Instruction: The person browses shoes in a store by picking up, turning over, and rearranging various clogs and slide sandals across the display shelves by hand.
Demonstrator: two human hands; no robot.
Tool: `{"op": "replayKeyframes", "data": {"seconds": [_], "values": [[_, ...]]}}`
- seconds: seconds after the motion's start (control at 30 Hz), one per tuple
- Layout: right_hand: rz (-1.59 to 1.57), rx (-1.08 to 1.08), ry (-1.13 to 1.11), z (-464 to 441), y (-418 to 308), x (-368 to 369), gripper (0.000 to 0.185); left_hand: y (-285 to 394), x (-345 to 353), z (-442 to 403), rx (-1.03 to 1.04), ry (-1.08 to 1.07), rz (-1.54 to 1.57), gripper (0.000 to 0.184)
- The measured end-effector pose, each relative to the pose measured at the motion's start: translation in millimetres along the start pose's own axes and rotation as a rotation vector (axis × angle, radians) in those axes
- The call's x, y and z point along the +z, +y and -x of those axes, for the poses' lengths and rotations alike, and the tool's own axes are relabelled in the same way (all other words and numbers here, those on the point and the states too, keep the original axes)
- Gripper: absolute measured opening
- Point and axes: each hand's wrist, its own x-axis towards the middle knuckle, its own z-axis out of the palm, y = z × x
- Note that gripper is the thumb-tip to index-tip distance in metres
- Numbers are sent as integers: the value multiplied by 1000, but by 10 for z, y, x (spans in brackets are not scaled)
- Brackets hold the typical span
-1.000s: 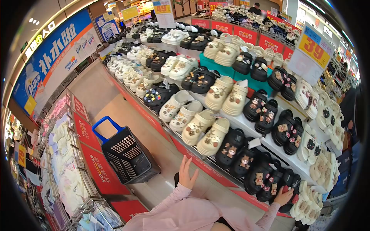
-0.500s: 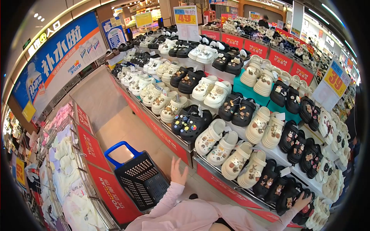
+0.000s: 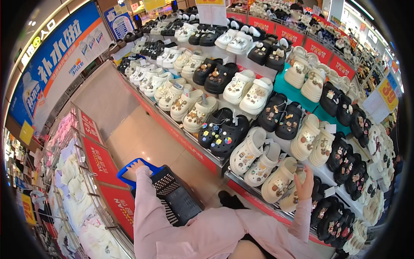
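My left hand (image 3: 137, 165) is closed over the blue handle (image 3: 153, 167) of a black shopping basket (image 3: 183, 203) in the aisle. The basket looks bare inside, though my sleeve covers part of it. My right hand (image 3: 305, 184) is raised over the front row of the shoe display, fingers apart, holding nothing. Just beside it are cream clogs (image 3: 279, 180) with brown charms; my hand partly covers one of the pair. Whether my fingertips touch them I cannot tell. Black clogs (image 3: 324, 209) lie to the right of that hand.
A tiered stand carries several rows of white, cream and black clogs (image 3: 255, 93). Its red front edge (image 3: 185, 146) borders the tiled aisle (image 3: 142, 134). On the left stands a wire bin (image 3: 79, 190) of pale clothing. A price sign (image 3: 384, 97) rises at right.
My left hand has moved left and up onto the basket handle. My right hand has moved left and up, from the black clogs to beside the cream ones. The view has shifted.
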Motion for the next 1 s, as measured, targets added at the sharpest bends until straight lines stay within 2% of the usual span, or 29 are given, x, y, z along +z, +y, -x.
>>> {"op": "replayKeyframes", "data": {"seconds": [0.03, 0.07, 0.1, 0.2, 0.23, 0.3, 0.33, 0.37, 0.4, 0.43, 0.5, 0.53, 0.6, 0.63, 0.7, 0.77, 0.83, 1.0], "values": [[-6, 3, -8, -78, -22, 57, 53, -38, 99, -187, -42, -113, 37, 69], [-22, 30, 3, -192, -48, 124, 53, 9, -348, 204, -57, -130, 107, 85], [-39, 59, 16, -305, -82, 203, 53, 0, -361, 159, -44, -103, 214, 93], [-72, 89, 10, -627, -201, 340, 52, -28, -76, -352, -125, 66, 718, 96], [-66, 64, 18, -730, -221, 395, 51, -6, 14, -516, -125, 65, 719, 96], [-53, 18, 28, -919, -208, 508, 51, 12, 228, -888, -272, -54, 559, 94], [-40, -1, 31, -993, -212, 551, 50, -60, 440, -1205, -306, -148, 455, 86], [-28, -17, 34, -1057, -216, 591, 50, -236, 688, -1380, -343, 56, 596, 72], [-22, -12, 32, -1110, -226, 618, 50, -274, 776, -1379, -541, 257, 998, 53], [-3, 6, 28, -1153, -246, 632, 50, -220, 750, -1350, -698, 417, 1634, 41], [27, 38, 14, -1230, -307, 673, 50, -188, 496, -1319, -1120, 591, 1981, 38], [54, 69, -12, -1277, -324, 689, 50, -197, 484, -1326, -1126, 592, 1972, 38], [60, 65, 3, -1386, -323, 782, 50, -265, 589, -1361, -938, 658, 2005, 34], [61, 34, 14, -1448, -305, 840, 50, -268, 602, -1345, -957, 659, 1993, 34], [83, 65, -18, -1619, -497, 911, 49, -284, 583, -1410, -832, 641, 2028, 32], [44, 5, 51, -1738, -635, 1089, 48, -329, 538, -1596, -721, 659, 2008, 39], [2, 57, 5, -1889, -983, 1221, 48, -449, 655, -1926, -635, 536, 2018, 45], [-84, -43, 79, -2215, -1932, 1855, 48, -458, 412, -2628, -617, 403, 2042, 53]]}}
